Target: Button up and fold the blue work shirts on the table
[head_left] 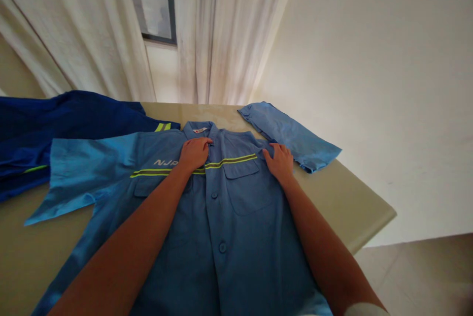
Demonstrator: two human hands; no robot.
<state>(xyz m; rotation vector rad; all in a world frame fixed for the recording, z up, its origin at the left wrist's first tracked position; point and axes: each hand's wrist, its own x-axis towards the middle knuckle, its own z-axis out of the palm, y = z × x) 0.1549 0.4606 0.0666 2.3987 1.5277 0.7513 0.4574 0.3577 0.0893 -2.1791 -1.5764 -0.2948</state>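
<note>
A blue short-sleeved work shirt (251, 207) lies front up, collar pointing away from me. It has yellow-green stripes, buttons down the front and flapped chest pockets. My left hand (195, 152) is closed on the front opening just below the collar, covering part of the white lettering. At the shirt's right side, near the armhole, my right hand (280, 161) pinches the cloth between thumb and fingers. The lighter blue right sleeve (291, 134) stretches out beyond that hand. On the other side the left sleeve (92, 163) is spread out.
The shirt rests on a pale table (343, 198) whose corner juts out at right. A darker blue garment (74, 114) with reflective trim lies at the far left, partly under the left sleeve. Behind the table hang cream curtains (236, 25); a plain wall (388, 84) stands at right.
</note>
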